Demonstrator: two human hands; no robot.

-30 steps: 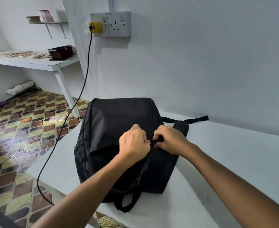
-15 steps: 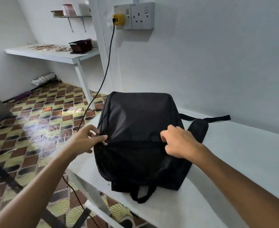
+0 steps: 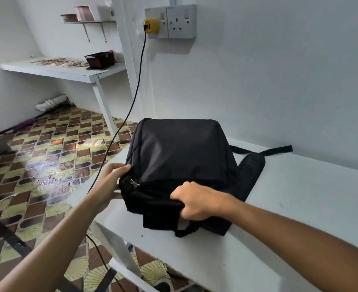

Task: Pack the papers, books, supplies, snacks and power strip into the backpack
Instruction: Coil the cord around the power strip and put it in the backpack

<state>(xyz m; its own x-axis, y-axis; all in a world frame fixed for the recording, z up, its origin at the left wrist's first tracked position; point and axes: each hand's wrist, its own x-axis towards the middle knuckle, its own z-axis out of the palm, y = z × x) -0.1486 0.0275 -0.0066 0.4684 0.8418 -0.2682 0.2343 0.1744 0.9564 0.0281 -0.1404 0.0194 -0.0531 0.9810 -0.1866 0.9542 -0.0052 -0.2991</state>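
A black backpack (image 3: 180,157) lies bulging on the white table (image 3: 300,199), its zipper closed with the metal pull (image 3: 134,183) at its left corner. My left hand (image 3: 110,182) grips that left corner of the backpack, fingers curled over the fabric just above the pull. My right hand (image 3: 195,201) grips the near top edge of the backpack by its carry handle (image 3: 186,229). A shoulder strap (image 3: 251,171) trails to the right along the table. No papers, books, snacks or power strip show outside the bag.
A black cable (image 3: 131,106) runs from a yellow plug (image 3: 151,26) in the wall socket down past the table's left edge to the patterned floor. A white side shelf (image 3: 68,70) with a dark basket (image 3: 100,59) stands at the back left.
My left hand let go of the zipper pull and took hold of the bag's left corner. My right hand slid down to grasp the near edge by the handle.
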